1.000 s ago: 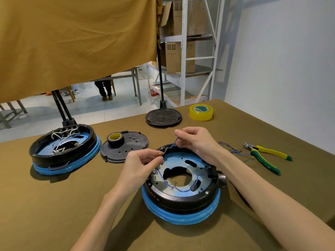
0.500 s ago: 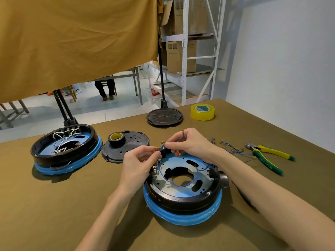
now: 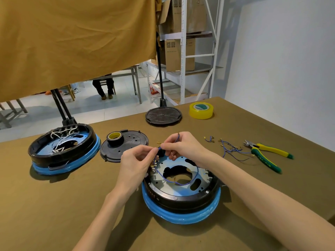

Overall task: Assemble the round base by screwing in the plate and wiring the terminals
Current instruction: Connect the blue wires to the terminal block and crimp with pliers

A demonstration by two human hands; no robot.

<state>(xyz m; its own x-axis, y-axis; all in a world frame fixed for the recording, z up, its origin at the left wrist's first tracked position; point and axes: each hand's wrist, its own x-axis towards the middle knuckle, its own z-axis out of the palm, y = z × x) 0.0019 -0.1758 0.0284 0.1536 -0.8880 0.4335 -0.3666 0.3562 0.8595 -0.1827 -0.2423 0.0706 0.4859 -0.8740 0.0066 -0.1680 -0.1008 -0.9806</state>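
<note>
From my head camera, the round black plastic base with a blue rubber ring around its bottom [image 3: 181, 201] sat on the flat brown table [image 3: 54, 214], right in front of me. A shiny metal plate with curved holes [image 3: 183, 162] lay inside it. A thin blue wire [image 3: 174, 182] looped across the plate.

My left hand [image 3: 137, 160] was over the left edge of the base, and my right hand [image 3: 183, 147] was over its far edge. Both hands were close together, with the tips almost touching. My left fingers pinched the thin blue wire near a row of small metal terminals [image 3: 154, 169]. My right fingers pinched the same wire higher up, and its end stuck up above my hand. My hands hid part of the rim.

A second round black base with a blue ring and white wires inside [image 3: 63, 149] sat well apart on the left. Between the two bases lay a flat black plastic lid with little holes [image 3: 130, 145], and a roll of black tape [image 3: 115, 138] stood on it. Another flat round black lid [image 3: 163, 115] lay farther back, beside a shiny roll of yellow tape [image 3: 201, 110]. To my right lay a small bunch of loose blue wires with gold ends [image 3: 230, 149], and just beside them were pliers with green and yellow handles [image 3: 266, 156]. A big mustard cloth [image 3: 72, 42] hung behind the table.
</note>
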